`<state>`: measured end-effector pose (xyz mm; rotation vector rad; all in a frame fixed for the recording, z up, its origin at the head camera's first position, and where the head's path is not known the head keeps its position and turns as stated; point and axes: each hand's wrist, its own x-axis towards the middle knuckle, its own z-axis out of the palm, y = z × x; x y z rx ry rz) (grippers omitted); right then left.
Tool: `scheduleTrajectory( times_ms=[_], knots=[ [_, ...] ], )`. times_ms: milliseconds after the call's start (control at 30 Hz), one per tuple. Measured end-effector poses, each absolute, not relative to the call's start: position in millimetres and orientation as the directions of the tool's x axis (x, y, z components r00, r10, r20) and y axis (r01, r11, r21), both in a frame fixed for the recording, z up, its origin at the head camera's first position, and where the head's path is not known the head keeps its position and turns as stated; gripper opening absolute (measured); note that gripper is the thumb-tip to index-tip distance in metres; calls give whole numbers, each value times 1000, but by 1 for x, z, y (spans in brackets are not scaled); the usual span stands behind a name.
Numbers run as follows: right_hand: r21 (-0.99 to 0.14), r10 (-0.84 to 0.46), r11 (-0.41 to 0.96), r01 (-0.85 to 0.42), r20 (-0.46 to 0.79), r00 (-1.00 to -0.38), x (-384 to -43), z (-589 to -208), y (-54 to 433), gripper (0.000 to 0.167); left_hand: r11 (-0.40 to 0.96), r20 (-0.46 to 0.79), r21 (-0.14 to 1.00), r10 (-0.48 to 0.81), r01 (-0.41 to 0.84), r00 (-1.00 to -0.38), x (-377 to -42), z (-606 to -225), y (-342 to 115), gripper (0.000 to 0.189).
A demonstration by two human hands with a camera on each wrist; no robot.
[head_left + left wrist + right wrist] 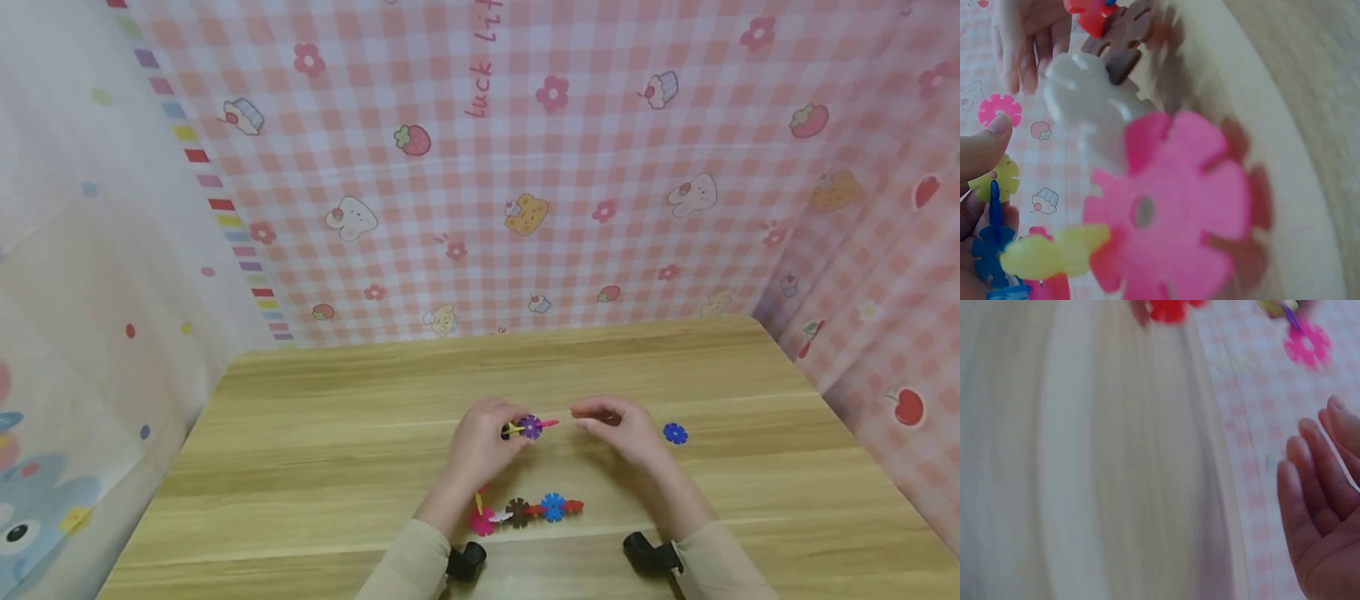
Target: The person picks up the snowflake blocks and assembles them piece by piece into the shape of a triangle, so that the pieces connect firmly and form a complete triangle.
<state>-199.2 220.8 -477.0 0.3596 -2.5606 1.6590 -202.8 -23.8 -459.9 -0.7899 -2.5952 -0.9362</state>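
Note:
My left hand (487,433) pinches a chain of notched plastic snowflake discs, thumb on a yellow disc (1007,178). From the fingers a purple disc (531,427) and a pink disc (550,422) stick out to the right. My right hand (618,427) is just beyond that pink end, fingers slightly bent and apart from it; no disc shows in it in the right wrist view. Nearer me on the table lies a linked row: a pink disc (483,522), a white disc (501,517), a brown disc (517,512), a light blue disc (553,507) and red discs (573,506).
A dark blue disc (676,433) lies alone to the right of my right hand. The wooden table (337,467) ends at a pink checked cloth (465,183) behind. Black wrist cameras (648,554) sit on both wrists.

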Motion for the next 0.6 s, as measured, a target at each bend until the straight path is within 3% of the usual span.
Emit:
scheduleTrajectory(
  times_ms=[300,600],
  knots=[
    [-842,-44,493,-220,229,-972,-188,-478,284,24,656,423,492,395,573,-816,-205,-464,-26,37],
    [-815,-5,564,-134,159,-987,-178,-486,331,33,653,431,489,395,578,-811,-205,-463,-28,35]
  ],
)
